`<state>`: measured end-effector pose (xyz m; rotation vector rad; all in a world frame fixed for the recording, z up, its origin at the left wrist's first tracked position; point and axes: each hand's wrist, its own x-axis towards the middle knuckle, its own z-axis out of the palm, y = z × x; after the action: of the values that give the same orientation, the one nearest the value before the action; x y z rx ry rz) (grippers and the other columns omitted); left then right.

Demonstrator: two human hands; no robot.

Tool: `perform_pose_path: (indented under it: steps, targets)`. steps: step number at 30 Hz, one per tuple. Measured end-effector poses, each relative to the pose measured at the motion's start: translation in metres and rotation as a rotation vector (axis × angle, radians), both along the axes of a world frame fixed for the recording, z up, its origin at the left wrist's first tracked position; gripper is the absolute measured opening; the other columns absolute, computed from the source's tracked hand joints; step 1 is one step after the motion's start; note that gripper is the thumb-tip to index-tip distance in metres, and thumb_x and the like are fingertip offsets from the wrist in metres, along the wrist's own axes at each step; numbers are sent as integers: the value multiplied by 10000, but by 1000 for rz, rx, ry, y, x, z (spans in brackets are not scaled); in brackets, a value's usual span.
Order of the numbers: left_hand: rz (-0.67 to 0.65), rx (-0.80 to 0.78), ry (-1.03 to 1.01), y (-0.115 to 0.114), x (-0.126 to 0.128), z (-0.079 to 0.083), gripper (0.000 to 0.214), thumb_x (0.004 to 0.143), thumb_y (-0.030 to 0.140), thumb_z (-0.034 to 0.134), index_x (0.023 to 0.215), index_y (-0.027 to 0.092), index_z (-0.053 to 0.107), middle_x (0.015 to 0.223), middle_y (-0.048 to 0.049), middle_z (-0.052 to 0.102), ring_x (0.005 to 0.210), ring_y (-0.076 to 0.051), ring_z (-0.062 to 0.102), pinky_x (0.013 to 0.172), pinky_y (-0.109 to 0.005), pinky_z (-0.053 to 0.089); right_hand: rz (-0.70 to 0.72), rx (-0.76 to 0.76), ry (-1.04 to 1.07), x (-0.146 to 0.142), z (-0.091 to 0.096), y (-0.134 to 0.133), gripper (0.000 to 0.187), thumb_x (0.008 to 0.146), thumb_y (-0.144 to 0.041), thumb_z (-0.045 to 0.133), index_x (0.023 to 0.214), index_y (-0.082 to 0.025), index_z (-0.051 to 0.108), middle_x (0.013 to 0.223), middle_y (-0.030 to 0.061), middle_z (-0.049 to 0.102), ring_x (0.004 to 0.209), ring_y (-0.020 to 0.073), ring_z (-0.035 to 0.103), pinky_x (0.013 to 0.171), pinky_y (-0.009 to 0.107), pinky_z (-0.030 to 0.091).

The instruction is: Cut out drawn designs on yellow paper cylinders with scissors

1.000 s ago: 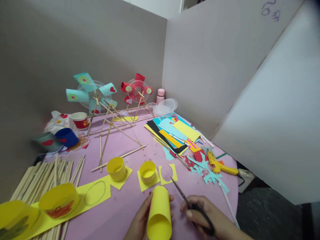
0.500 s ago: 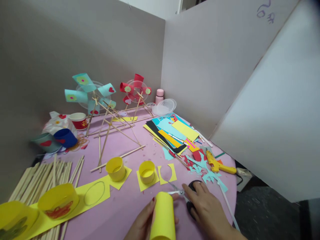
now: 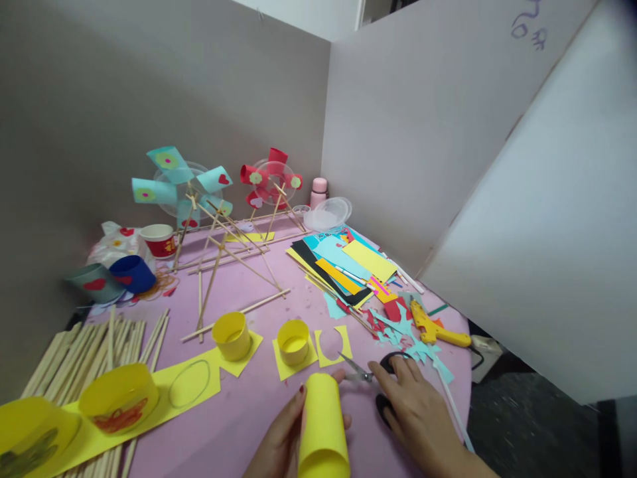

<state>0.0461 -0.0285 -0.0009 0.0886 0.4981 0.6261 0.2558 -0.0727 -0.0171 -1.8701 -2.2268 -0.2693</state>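
Scissors lowered, right hand spread atop; left hand clasps tube; wall scrawl unclear.

A: Left hand?
B: Low centre, curled in a grip; thumb leftward, nail dark red, fingertips showing opposite.
A: Right hand?
B: Back uppermost, fingers forward, slightly parted; forearm from lower right.

Soft, diffuse light leaves the right wall pale and bright, the left wall dim grey; the mouth of the yellow tube is shaded; wide-angle stretch distorts the edges, and the upper right corner darkens
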Motion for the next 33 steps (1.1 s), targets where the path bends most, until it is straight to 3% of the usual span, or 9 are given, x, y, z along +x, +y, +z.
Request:
perform_pose_path:
  steps: [4, 8, 14, 17, 22, 28, 33]
  targets:
    - [-19, 6, -35, -2, -1, -7, 485, 879, 329, 483, 1318, 124, 458, 920, -79, 776, 731, -220, 732, 683, -304, 557, 33, 120, 6, -3, 2, 2, 595, 607, 45, 491, 1157, -178, 538, 987, 142, 566, 881, 309, 550, 653, 401, 545]
    - [-93, 12, -60, -3, -1, -9, 493, 872, 358, 484, 1259, 54, 517, 988, -125, 762, 732, -221, 731, 644, -281, 554, 83, 203, -3, -3, 0, 3, 608, 596, 62, 456, 1145, -182, 549, 999, 133, 573, 890, 292, 554, 669, 384, 543]
    - [87, 34, 35, -2, 1, 2, 394, 885, 302, 484, 1218, 104, 558, 831, -83, 785, 730, -207, 731, 670, -292, 549, 73, 239, -38, 2, -1, 2, 577, 626, 66, 430, 1120, -198, 567, 1002, 134, 575, 911, 296, 540, 690, 391, 526]
    - [135, 28, 64, -1, 2, 6, 374, 882, 298, 487, 1175, 90, 591, 911, -91, 777, 704, -186, 727, 709, -293, 550, 60, 219, -28, 7, -1, 4, 567, 638, 63, 432, 1118, -205, 567, 1021, 141, 559, 926, 318, 529, 705, 443, 512]
    - [23, 3, 130, 1, 4, 6, 330, 851, 322, 540, 983, 59, 688, 892, -113, 782, 669, -204, 726, 655, -289, 561, -23, 97, 101, 21, 4, 8, 545, 672, 33, 454, 1162, -193, 538, 1056, 151, 506, 962, 347, 497, 739, 506, 482]
    - [-50, -116, 210, 3, 9, -2, 299, 809, 307, 612, 868, 25, 694, 857, -171, 777, 723, -233, 724, 787, -345, 536, -14, -29, 471, 17, 4, 6, 499, 734, -40, 487, 1198, -222, 500, 1093, 112, 470, 1023, 290, 487, 848, 452, 458]
    - [16, 5, 318, 0, 12, -12, 220, 778, 308, 650, 862, 106, 673, 781, -95, 768, 770, -220, 706, 785, -330, 515, 13, -129, 660, 1, 6, 4, 445, 748, -88, 525, 1166, -238, 541, 1071, 95, 507, 1029, 279, 494, 870, 430, 432]
